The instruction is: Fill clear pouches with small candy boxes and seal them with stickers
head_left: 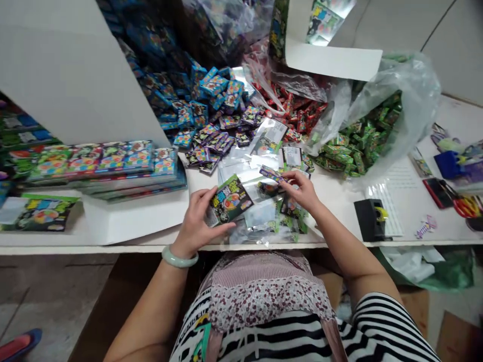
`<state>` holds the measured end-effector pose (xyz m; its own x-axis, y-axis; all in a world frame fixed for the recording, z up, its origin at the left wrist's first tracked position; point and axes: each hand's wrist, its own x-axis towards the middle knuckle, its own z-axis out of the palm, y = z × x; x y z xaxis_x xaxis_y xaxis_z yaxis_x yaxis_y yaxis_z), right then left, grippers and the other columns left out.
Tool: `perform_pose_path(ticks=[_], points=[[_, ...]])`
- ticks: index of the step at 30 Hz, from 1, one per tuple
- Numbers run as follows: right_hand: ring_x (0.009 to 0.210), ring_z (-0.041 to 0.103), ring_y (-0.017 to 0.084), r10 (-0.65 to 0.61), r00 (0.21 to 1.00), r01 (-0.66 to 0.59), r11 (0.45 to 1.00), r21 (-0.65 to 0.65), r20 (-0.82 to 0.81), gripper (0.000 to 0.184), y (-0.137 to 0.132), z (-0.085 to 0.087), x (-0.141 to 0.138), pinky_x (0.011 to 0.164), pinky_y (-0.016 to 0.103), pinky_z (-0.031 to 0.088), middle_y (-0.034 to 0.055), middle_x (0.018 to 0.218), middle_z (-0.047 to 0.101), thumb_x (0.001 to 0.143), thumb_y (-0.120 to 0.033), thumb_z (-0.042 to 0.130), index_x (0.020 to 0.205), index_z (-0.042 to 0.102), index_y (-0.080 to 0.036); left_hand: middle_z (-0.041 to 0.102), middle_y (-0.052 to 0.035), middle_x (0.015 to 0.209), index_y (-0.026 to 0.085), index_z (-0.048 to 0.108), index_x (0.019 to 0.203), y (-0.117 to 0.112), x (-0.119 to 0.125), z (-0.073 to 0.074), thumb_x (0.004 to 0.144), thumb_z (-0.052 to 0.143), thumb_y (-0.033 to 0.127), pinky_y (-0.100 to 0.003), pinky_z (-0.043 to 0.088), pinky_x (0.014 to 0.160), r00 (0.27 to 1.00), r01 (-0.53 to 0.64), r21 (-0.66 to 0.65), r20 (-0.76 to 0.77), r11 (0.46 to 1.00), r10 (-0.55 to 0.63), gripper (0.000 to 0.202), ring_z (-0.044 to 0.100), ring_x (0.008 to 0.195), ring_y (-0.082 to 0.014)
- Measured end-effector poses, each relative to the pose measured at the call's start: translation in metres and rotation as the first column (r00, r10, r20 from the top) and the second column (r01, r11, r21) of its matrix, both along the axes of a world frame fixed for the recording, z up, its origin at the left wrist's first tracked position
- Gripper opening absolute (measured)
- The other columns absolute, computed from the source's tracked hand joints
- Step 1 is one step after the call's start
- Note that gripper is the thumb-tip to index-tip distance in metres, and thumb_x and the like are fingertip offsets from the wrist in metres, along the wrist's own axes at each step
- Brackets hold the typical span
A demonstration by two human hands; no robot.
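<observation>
My left hand (199, 221) is closed on a printed plastic pouch (233, 200), black and green with colourful lettering, tilted above the table's front edge. To its right, my right hand (302, 190) pinches a small purple box (272, 174) by one end. The box is just above and to the right of the pouch, apart from it. Beneath both hands lie several more clear-windowed pouches (260, 217), loosely overlapping. Piles of small purple boxes (217, 142), blue boxes (215, 85) and red packets (302, 113) lie beyond my hands.
A plastic bag (411, 115) of green packets stands at the back right. Near the right front sits a black tape dispenser (368, 219). On the left, stacked printed packs (113, 166) rest in a white carton (136, 223). Scissors (468, 206) lie far right.
</observation>
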<state>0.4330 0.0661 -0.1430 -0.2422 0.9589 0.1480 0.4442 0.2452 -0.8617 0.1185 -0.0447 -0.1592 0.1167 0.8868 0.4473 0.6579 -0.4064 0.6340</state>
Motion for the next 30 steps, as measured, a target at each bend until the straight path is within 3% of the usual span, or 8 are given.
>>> perform_pose_path(ticks=[5,11,14,17,20,23,27,30], points=[[0.054,0.067,0.015,-0.314,0.922,0.119,0.786,-0.606,-0.226,0.034,-0.025,-0.006,0.007,0.050,0.025,0.053,-0.0034,0.061,0.064,0.092,-0.055,0.055,0.082,0.043,-0.025,0.051,-0.0115,0.123,0.031,0.040,0.149,0.001,0.008,0.000,0.070,0.079,0.058,-0.053,0.051,0.101,1.000,0.000,0.027,0.003,1.000,-0.001,0.092,0.056,0.116,-0.0319],[0.054,0.069,0.014,-0.248,0.947,0.036,0.712,-0.701,-0.203,0.025,-0.045,0.005,0.012,0.049,0.023,0.054,-0.0015,0.066,0.067,0.093,-0.042,0.060,0.089,0.046,-0.022,0.052,-0.0119,0.122,0.031,0.042,0.148,-0.006,0.013,0.000,0.070,0.080,0.058,-0.055,0.052,0.100,1.000,0.019,0.020,-0.026,1.000,-0.018,0.091,0.056,0.116,-0.0320],[0.059,0.069,0.020,-0.033,0.989,0.103,0.858,-0.502,0.146,0.031,-0.050,0.016,0.025,0.060,0.035,0.059,0.0037,0.075,0.072,0.089,-0.040,0.065,0.110,0.054,-0.020,0.052,-0.0120,0.122,0.028,0.044,0.146,-0.011,0.011,0.000,0.069,0.080,0.059,-0.053,0.052,0.101,1.000,0.012,0.028,-0.024,1.000,-0.011,0.090,0.057,0.116,-0.0315],[0.109,0.068,0.032,0.110,0.888,-0.054,0.989,-0.136,0.447,0.058,-0.039,0.022,0.031,0.094,0.050,0.054,0.0149,0.115,0.071,0.081,-0.037,0.074,0.131,0.052,-0.018,0.052,-0.0120,0.122,0.026,0.047,0.144,-0.013,0.013,0.003,0.069,0.078,0.063,-0.053,0.051,0.103,1.000,0.002,0.022,-0.004,1.000,-0.002,0.089,0.057,0.116,-0.0311],[0.147,0.032,0.040,0.357,0.726,-0.382,0.920,-0.087,0.587,0.079,-0.021,0.018,0.024,0.115,0.059,0.033,0.0164,0.153,0.045,0.066,-0.034,0.087,0.137,0.054,-0.021,0.053,-0.0112,0.119,0.024,0.049,0.141,-0.013,0.019,0.006,0.068,0.077,0.067,-0.053,0.050,0.103,1.000,0.008,0.017,0.010,1.000,-0.009,0.089,0.058,0.115,-0.0303],[0.146,0.032,0.041,0.434,0.624,-0.496,0.862,-0.100,0.650,0.069,-0.014,0.013,0.018,0.115,0.061,0.030,0.0164,0.153,0.043,0.068,-0.029,0.085,0.132,0.061,-0.023,0.053,-0.0106,0.118,0.023,0.049,0.140,-0.015,0.023,0.009,0.068,0.076,0.068,-0.052,0.051,0.102,0.999,0.033,0.017,0.010,0.999,-0.033,0.089,0.058,0.113,-0.0290],[0.134,0.046,0.034,0.247,0.836,-0.388,0.897,0.210,0.490,0.059,-0.034,0.035,0.026,0.111,0.054,0.038,0.0137,0.143,0.047,0.078,-0.042,0.076,0.133,0.060,-0.027,0.051,-0.0113,0.122,0.022,0.046,0.144,-0.018,0.023,0.008,0.068,0.077,0.066,-0.051,0.049,0.105,0.997,0.064,0.013,-0.036,0.998,-0.063,0.093,0.056,0.117,-0.0300],[0.136,0.042,0.034,0.165,0.891,-0.352,0.840,0.413,0.424,0.061,-0.058,0.068,0.029,0.114,0.054,0.034,0.0093,0.146,0.044,0.080,-0.049,0.073,0.136,0.056,-0.032,0.049,-0.0119,0.124,0.021,0.043,0.145,-0.018,0.025,0.008,0.068,0.077,0.065,-0.051,0.048,0.106,0.991,0.114,0.020,-0.079,0.993,-0.112,0.095,0.054,0.119,-0.0308]])
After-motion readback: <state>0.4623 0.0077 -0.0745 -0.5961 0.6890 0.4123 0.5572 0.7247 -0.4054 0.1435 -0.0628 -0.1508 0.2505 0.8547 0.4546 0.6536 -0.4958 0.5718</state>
